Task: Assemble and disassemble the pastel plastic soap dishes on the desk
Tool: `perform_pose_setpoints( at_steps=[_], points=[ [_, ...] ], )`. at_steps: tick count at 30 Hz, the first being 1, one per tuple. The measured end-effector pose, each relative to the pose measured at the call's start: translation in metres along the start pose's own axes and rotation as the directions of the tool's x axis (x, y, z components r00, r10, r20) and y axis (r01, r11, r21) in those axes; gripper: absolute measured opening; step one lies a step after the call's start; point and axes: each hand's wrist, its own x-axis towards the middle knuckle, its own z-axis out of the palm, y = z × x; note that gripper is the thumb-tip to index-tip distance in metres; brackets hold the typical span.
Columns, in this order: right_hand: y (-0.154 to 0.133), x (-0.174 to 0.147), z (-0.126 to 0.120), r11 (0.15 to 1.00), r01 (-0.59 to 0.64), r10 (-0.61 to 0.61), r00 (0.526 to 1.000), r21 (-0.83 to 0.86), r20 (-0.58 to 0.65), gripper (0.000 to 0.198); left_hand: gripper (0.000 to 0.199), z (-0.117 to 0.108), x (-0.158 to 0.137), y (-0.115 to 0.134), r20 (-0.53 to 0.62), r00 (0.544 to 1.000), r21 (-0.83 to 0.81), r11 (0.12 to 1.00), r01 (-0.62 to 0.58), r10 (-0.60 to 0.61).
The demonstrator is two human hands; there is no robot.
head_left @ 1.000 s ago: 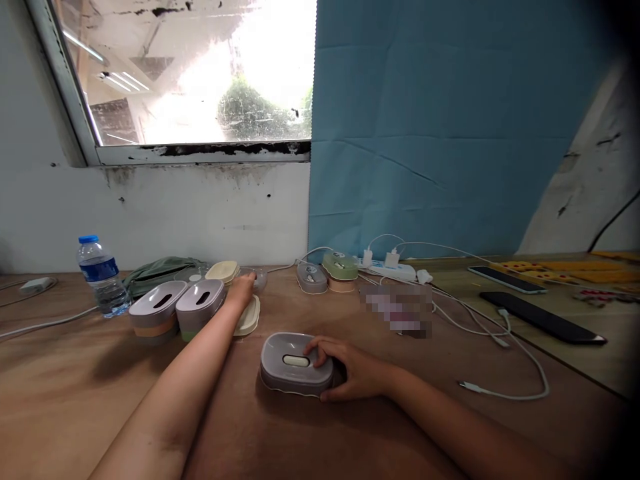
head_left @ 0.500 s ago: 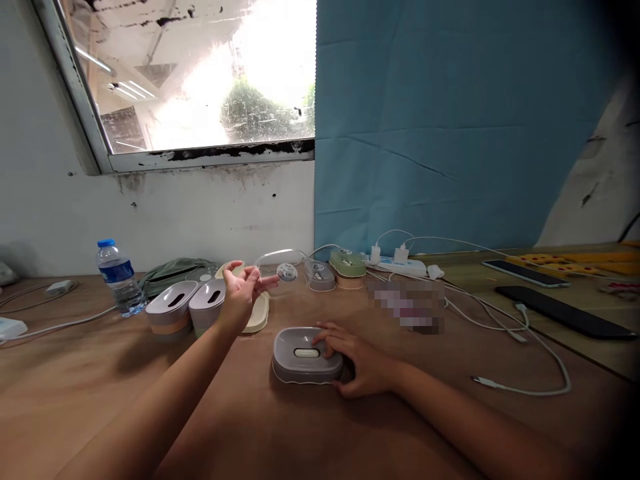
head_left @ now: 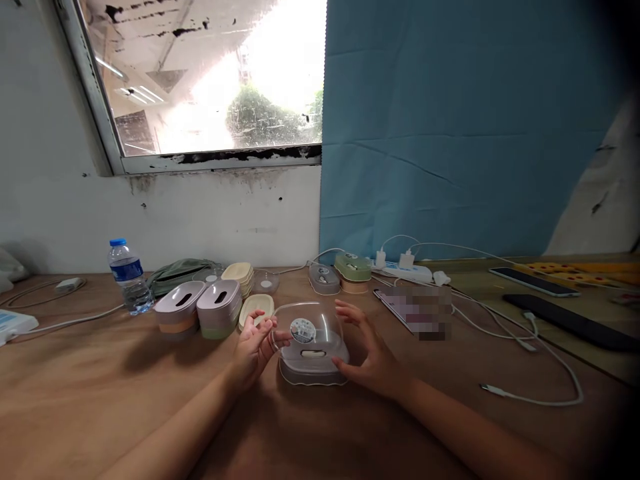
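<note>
On the table (head_left: 300,440) sat the gray box (head_left: 314,377), with the clear cover (head_left: 323,325) above it and the fingers of our left hand (head_left: 254,348) clamped on the cover's left edge. Our right hand (head_left: 369,350) held its fingers apart at the right side; contact could not be confirmed. We judged that a one-sided grip could let the cover twist, slip and knock the box.

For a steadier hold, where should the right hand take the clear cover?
Likely the right edge of the clear cover, the right hand coming from the right: the left hand holds its left side, and its rounded dome shows no handle.
</note>
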Motion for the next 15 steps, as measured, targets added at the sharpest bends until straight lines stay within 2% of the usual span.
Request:
perform_pose_setpoints(
  at_steps=[4,9,12,15],
  points=[
    [-0.003,-0.001,-0.001,0.998,0.056,-0.060,0.986,0.030,0.156,0.070,0.042,0.001,-0.005,-0.007,0.042,0.998,-0.001,0.999,0.042,-0.041],
    [0.012,-0.002,0.001,0.999,0.023,-0.029,0.984,0.032,0.176,0.068,0.035,-0.001,-0.005,-0.010,0.056,0.998,0.022,1.000,0.007,-0.009],
    [0.024,-0.001,0.003,0.997,-0.033,0.021,0.984,0.064,0.175,0.066,0.035,-0.007,-0.003,-0.010,0.066,0.998,0.132,0.991,0.013,-0.022],
    [0.029,-0.001,0.005,0.993,-0.061,0.040,0.980,0.105,0.193,0.063,0.045,-0.014,-0.001,-0.012,0.064,0.995,0.315,0.948,0.048,-0.072]
  ],
)
